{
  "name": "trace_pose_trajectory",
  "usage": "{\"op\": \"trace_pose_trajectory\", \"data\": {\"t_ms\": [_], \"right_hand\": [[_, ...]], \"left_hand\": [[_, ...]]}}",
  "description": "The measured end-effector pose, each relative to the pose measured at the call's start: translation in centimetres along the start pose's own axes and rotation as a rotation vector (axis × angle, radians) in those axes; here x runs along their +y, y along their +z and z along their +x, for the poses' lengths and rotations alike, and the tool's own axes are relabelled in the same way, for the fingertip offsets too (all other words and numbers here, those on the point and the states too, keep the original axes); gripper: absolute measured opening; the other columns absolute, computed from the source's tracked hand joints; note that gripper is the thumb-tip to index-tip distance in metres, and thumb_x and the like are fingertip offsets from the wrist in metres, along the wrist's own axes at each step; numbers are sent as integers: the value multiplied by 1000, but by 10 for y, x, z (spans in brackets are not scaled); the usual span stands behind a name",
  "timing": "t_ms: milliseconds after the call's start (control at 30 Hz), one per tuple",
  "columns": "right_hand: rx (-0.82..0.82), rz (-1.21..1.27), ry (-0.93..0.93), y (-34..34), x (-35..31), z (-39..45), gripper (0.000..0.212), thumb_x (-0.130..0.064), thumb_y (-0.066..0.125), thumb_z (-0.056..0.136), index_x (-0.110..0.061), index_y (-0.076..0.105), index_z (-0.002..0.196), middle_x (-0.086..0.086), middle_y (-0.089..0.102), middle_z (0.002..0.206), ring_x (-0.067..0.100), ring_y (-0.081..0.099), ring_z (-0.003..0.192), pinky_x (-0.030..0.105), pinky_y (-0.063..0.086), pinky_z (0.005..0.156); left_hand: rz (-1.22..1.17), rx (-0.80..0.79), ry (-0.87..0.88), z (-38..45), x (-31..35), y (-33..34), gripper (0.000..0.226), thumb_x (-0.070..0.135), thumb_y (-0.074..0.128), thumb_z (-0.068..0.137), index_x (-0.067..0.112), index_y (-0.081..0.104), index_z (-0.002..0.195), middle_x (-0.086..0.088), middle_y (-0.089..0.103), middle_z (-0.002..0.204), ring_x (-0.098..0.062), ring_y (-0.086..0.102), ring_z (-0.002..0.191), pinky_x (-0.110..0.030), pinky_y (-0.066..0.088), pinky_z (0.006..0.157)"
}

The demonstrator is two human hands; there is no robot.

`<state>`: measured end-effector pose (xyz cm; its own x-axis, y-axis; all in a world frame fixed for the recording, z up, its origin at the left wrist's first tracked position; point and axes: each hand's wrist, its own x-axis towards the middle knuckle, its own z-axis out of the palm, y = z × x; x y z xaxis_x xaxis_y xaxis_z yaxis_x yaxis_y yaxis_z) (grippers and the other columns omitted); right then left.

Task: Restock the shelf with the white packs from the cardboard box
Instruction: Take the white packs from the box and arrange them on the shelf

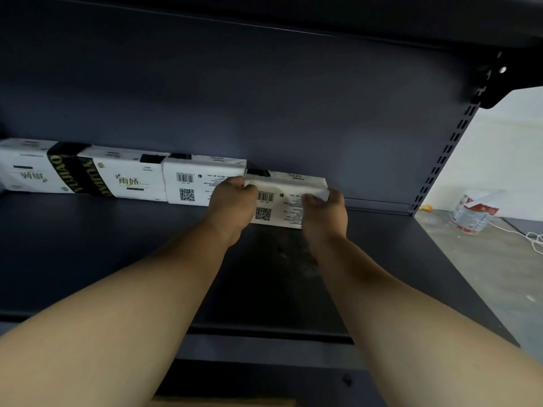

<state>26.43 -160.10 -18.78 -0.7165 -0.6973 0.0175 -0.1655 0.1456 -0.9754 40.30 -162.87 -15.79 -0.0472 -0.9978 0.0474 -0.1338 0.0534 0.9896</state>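
Note:
A white pack (282, 201) with a barcode and QR code stands at the back of the dark shelf (117, 245), tilted a little toward me. My left hand (232, 204) grips its left end and my right hand (326, 212) grips its right end, fingers curled over the top edge. To its left, three more white packs (188, 180) stand in a row against the back panel; the two leftmost carry black and gold bands. A sliver of the cardboard box (223, 402) shows at the bottom edge.
The upper shelf (382, 13) hangs overhead. A slotted upright (446, 154) marks the right end of the unit. Beyond it, on the concrete floor, stand a red-and-white can (473, 212) and a white cable (529, 236).

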Motion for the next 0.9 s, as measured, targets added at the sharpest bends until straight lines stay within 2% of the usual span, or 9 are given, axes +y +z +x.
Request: {"op": "trace_pose_trajectory", "data": {"t_ms": [67,200,400,467,567,600,667,767,900], "right_hand": [[-13,21,5,1,-1,2,42,-29,55,94,-24,47,135,4,61,111,26,61,99,27,47,59],[-22,30,-14,4,-3,6,44,-28,55,95,-23,46,138,5,63,114,25,62,96,30,48,65],[-66,31,-32,5,-8,10,37,-24,54,98,-20,48,134,1,64,112,18,62,90,25,46,63],[-77,22,-35,5,-8,11,33,-23,53,99,-20,49,131,-3,62,105,13,61,84,24,44,58],[-96,12,-27,5,-9,13,37,-18,49,100,-23,45,136,-11,57,92,9,59,79,22,42,54],[-111,5,-21,4,-9,13,42,-16,47,100,-24,42,141,-14,54,88,5,56,75,21,40,53],[-138,-4,-5,4,-11,12,51,-12,44,99,-25,35,148,-20,46,84,2,51,73,21,41,54],[-158,-3,12,6,-12,11,55,-9,43,98,-26,32,149,-19,47,85,7,55,80,25,47,66],[-178,-7,40,5,-13,11,57,-8,44,97,-27,31,149,-17,48,86,16,59,91,23,45,59]], "left_hand": [[12,-9,-7,5,0,1,18,6,47,96,12,57,82,5,55,68,-6,50,58,-8,35,36],[-5,-11,-15,11,1,2,20,7,47,94,-1,63,103,2,58,69,-9,50,57,-9,35,37],[20,-8,-33,19,-1,6,18,10,48,94,-1,62,99,2,58,70,-9,50,57,-10,34,36],[17,-11,-44,21,0,8,14,11,49,95,9,61,86,4,58,72,-8,51,61,-14,39,44],[-12,-4,-73,25,-1,8,20,14,52,95,24,55,78,5,59,79,-11,51,71,-22,40,59],[-9,-10,-79,25,0,9,12,16,53,94,21,62,89,0,64,89,-13,53,76,-21,40,60],[4,-29,-101,26,0,10,33,20,55,91,6,63,119,-14,65,117,-23,60,95,-22,45,68],[32,-35,-119,26,0,11,45,21,57,88,0,55,128,-23,59,127,-35,54,120,-24,39,65],[-16,-82,-120,25,1,9,24,16,56,89,4,63,109,-9,67,97,-18,57,79,-24,38,65]]}}
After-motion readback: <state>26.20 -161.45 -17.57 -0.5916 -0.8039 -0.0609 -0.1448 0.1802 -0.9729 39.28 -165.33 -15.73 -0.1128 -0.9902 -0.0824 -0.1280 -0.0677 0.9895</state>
